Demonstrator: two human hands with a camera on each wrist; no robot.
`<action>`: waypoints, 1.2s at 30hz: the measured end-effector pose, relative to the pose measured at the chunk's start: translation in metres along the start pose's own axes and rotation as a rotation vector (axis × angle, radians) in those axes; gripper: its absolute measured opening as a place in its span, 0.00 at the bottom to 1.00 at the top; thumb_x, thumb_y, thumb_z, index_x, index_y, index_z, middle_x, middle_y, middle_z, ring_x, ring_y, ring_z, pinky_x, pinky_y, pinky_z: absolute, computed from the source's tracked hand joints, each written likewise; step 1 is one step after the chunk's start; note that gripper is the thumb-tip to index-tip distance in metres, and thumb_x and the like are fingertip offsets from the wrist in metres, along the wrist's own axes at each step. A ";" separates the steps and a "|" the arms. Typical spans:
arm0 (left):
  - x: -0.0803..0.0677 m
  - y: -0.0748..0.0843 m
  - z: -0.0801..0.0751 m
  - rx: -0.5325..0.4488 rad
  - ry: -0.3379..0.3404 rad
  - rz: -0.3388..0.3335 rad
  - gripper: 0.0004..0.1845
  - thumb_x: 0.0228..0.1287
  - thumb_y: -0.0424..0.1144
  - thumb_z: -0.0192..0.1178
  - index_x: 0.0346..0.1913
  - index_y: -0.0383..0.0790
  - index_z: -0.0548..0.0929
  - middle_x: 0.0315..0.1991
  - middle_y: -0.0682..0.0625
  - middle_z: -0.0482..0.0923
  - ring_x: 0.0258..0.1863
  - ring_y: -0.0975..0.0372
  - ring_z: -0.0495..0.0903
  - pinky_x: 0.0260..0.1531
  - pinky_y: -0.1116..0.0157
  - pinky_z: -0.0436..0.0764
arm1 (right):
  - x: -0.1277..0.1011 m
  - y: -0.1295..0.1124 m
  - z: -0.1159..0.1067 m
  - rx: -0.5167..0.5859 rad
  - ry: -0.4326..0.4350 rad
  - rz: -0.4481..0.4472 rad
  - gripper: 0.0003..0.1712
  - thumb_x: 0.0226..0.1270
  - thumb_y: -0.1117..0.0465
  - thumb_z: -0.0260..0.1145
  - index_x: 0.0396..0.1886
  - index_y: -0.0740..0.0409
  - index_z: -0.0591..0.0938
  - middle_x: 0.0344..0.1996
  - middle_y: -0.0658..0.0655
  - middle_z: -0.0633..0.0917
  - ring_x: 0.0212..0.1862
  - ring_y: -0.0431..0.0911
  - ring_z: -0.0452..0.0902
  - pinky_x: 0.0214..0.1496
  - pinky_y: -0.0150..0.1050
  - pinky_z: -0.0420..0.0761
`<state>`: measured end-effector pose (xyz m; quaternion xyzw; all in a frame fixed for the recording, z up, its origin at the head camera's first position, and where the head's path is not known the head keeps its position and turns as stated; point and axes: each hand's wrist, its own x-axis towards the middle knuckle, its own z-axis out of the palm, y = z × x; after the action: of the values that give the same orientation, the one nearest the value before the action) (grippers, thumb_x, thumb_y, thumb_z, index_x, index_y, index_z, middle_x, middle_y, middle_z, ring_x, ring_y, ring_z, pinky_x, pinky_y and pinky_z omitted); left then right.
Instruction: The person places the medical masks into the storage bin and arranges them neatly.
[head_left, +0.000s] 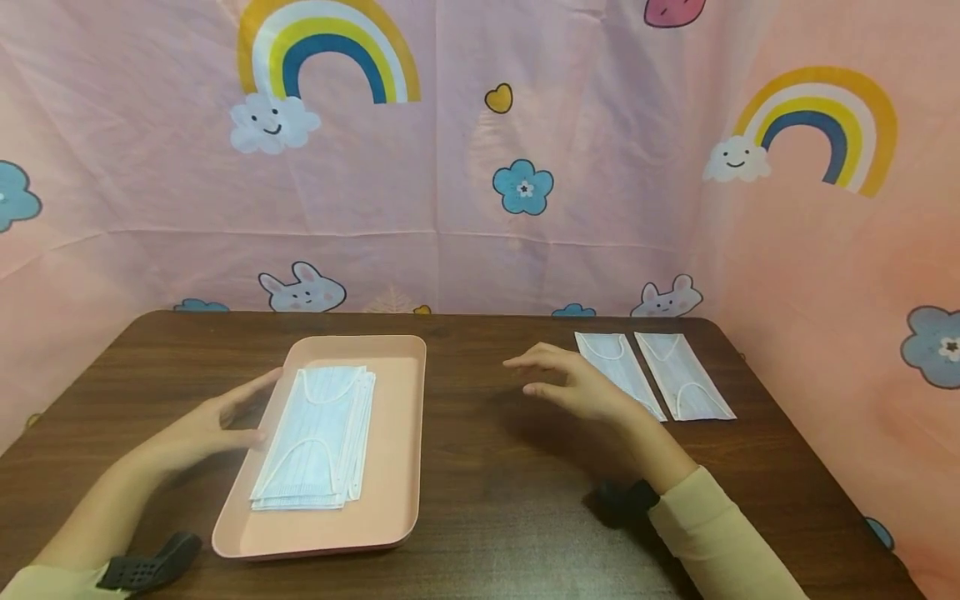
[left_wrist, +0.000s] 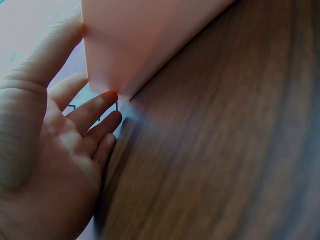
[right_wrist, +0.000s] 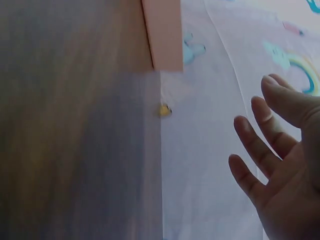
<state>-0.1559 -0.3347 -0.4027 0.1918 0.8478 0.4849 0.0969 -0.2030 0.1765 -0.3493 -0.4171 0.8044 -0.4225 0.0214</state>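
A pink tray (head_left: 397, 450) lies on the table left of centre, holding a stack of pale blue face masks (head_left: 315, 442) with white ear loops. My left hand (head_left: 198, 429) is at the tray's left side. In the left wrist view, thumb (left_wrist: 57, 52) and fingertips (left_wrist: 111, 97) come right up to the tray's outer wall. Over the table between tray and loose masks hovers my right hand (head_left: 573, 383), fingers spread and nothing in them. Just beyond it, one mask (head_left: 611, 358) and another mask (head_left: 686, 379) lie flat side by side.
The dark wooden table (head_left: 495, 517) has rounded back corners. A pink patterned curtain (head_left: 465, 167) hangs close behind it and along both sides. Black wrist straps (head_left: 150, 571) show below both hands.
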 end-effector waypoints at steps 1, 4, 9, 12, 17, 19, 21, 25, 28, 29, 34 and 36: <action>0.000 0.000 0.000 0.001 0.001 -0.003 0.44 0.59 0.32 0.63 0.76 0.50 0.53 0.73 0.35 0.48 0.67 0.71 0.51 0.54 0.29 0.50 | -0.001 0.003 -0.005 -0.006 0.008 0.010 0.23 0.65 0.67 0.65 0.61 0.57 0.78 0.49 0.49 0.78 0.51 0.49 0.72 0.51 0.58 0.72; -0.001 0.001 0.000 -0.005 0.001 -0.006 0.44 0.59 0.32 0.63 0.76 0.50 0.53 0.73 0.35 0.47 0.69 0.69 0.50 0.54 0.29 0.49 | -0.005 0.011 -0.017 -0.027 0.023 0.057 0.23 0.66 0.65 0.64 0.61 0.56 0.77 0.51 0.50 0.78 0.54 0.50 0.71 0.54 0.59 0.70; -0.002 0.002 0.001 -0.014 0.005 -0.018 0.44 0.59 0.32 0.63 0.76 0.50 0.53 0.74 0.35 0.45 0.72 0.43 0.42 0.54 0.28 0.46 | -0.014 0.024 -0.035 -0.049 0.044 0.158 0.23 0.67 0.63 0.64 0.62 0.52 0.76 0.58 0.53 0.76 0.62 0.49 0.65 0.60 0.61 0.64; -0.002 0.002 0.000 -0.021 0.008 -0.029 0.44 0.59 0.33 0.63 0.76 0.51 0.53 0.74 0.36 0.45 0.72 0.43 0.41 0.54 0.28 0.45 | -0.018 0.031 -0.042 -0.058 0.058 0.191 0.24 0.67 0.66 0.63 0.63 0.53 0.76 0.59 0.53 0.75 0.63 0.51 0.65 0.60 0.60 0.65; -0.003 0.002 0.000 -0.023 0.012 -0.016 0.44 0.58 0.32 0.63 0.76 0.50 0.54 0.74 0.36 0.46 0.72 0.47 0.42 0.54 0.28 0.45 | -0.022 0.040 -0.049 -0.038 0.080 0.206 0.25 0.66 0.73 0.61 0.64 0.63 0.73 0.59 0.64 0.75 0.60 0.60 0.67 0.58 0.63 0.65; -0.003 0.003 -0.001 -0.015 0.015 -0.003 0.44 0.58 0.32 0.63 0.76 0.50 0.54 0.74 0.37 0.47 0.72 0.51 0.44 0.54 0.28 0.46 | -0.024 0.044 -0.050 -0.026 0.092 0.213 0.25 0.67 0.73 0.60 0.63 0.66 0.72 0.58 0.67 0.74 0.59 0.63 0.67 0.57 0.65 0.64; -0.003 0.002 -0.001 -0.008 0.017 -0.004 0.44 0.58 0.32 0.63 0.76 0.51 0.54 0.74 0.38 0.47 0.71 0.63 0.46 0.54 0.28 0.46 | -0.026 0.049 -0.052 -0.024 0.102 0.219 0.25 0.67 0.74 0.60 0.63 0.66 0.72 0.58 0.67 0.74 0.58 0.65 0.67 0.57 0.66 0.64; -0.002 0.001 -0.002 0.009 0.010 -0.002 0.44 0.59 0.33 0.63 0.76 0.52 0.54 0.74 0.39 0.48 0.65 0.76 0.50 0.58 0.33 0.50 | -0.033 0.062 -0.057 -0.042 0.112 0.228 0.24 0.67 0.73 0.60 0.63 0.62 0.74 0.59 0.64 0.74 0.57 0.62 0.68 0.57 0.63 0.66; -0.001 0.001 -0.001 0.018 0.003 -0.003 0.44 0.60 0.33 0.63 0.76 0.51 0.53 0.74 0.37 0.48 0.69 0.69 0.49 0.58 0.34 0.52 | -0.037 0.071 -0.062 -0.063 0.115 0.249 0.25 0.66 0.73 0.61 0.63 0.61 0.74 0.59 0.63 0.75 0.57 0.60 0.69 0.57 0.62 0.67; 0.000 0.002 -0.001 0.015 0.000 -0.002 0.44 0.60 0.33 0.63 0.76 0.51 0.53 0.74 0.37 0.48 0.71 0.62 0.48 0.58 0.34 0.52 | -0.038 0.073 -0.065 -0.064 0.111 0.257 0.26 0.66 0.73 0.61 0.63 0.61 0.74 0.59 0.63 0.75 0.57 0.60 0.68 0.57 0.62 0.66; 0.001 0.003 0.000 -0.005 0.004 -0.015 0.45 0.58 0.33 0.64 0.76 0.48 0.53 0.74 0.35 0.46 0.68 0.34 0.43 0.54 0.29 0.48 | -0.035 0.072 -0.073 -0.101 0.069 0.290 0.27 0.65 0.74 0.61 0.64 0.63 0.73 0.61 0.64 0.72 0.59 0.63 0.67 0.58 0.64 0.65; 0.001 0.003 0.000 -0.008 0.005 -0.021 0.45 0.58 0.33 0.64 0.76 0.47 0.53 0.73 0.35 0.46 0.68 0.34 0.43 0.53 0.28 0.48 | -0.033 0.073 -0.075 -0.113 0.050 0.312 0.27 0.64 0.75 0.61 0.64 0.63 0.73 0.62 0.64 0.71 0.59 0.63 0.66 0.58 0.65 0.64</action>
<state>-0.1560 -0.3327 -0.4002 0.1814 0.8481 0.4876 0.1005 -0.2584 0.2709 -0.3625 -0.2771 0.8821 -0.3785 0.0433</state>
